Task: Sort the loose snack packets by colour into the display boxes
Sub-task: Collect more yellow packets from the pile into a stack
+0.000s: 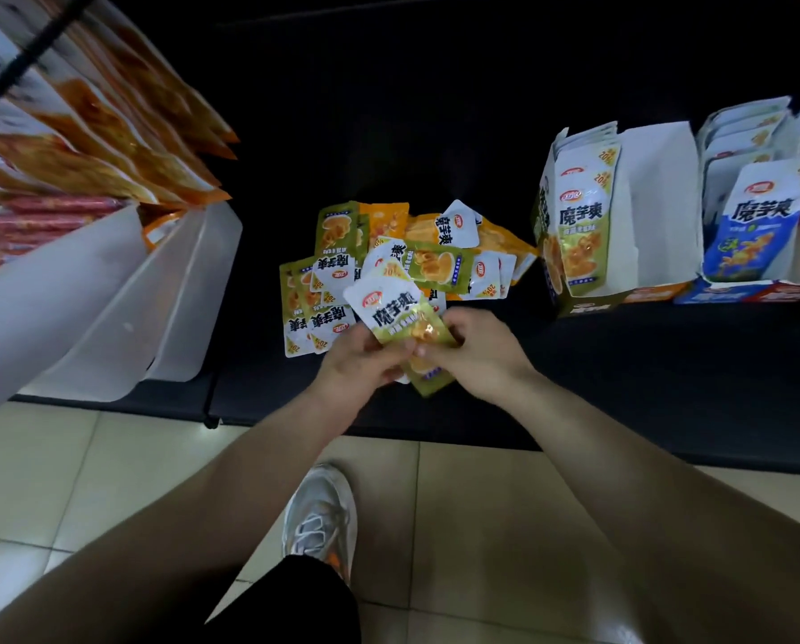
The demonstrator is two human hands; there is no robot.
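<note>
A heap of loose snack packets [388, 258], green and orange with white tops, lies on the dark shelf. My left hand [365, 360] and my right hand [477, 350] meet just in front of the heap, and both grip a small stack of green packets [400, 313] between them. To the right stands a green display box [588, 299] with green packets upright at its left side. Further right is a blue display box [714, 292] holding blue packets.
The black shelf [621, 388] runs across the view, with its front edge above the tiled floor [110, 481]. At the left hang large orange snack bags [124, 132] over white plastic dividers [110, 309]. My shoe [319, 513] stands on the floor below.
</note>
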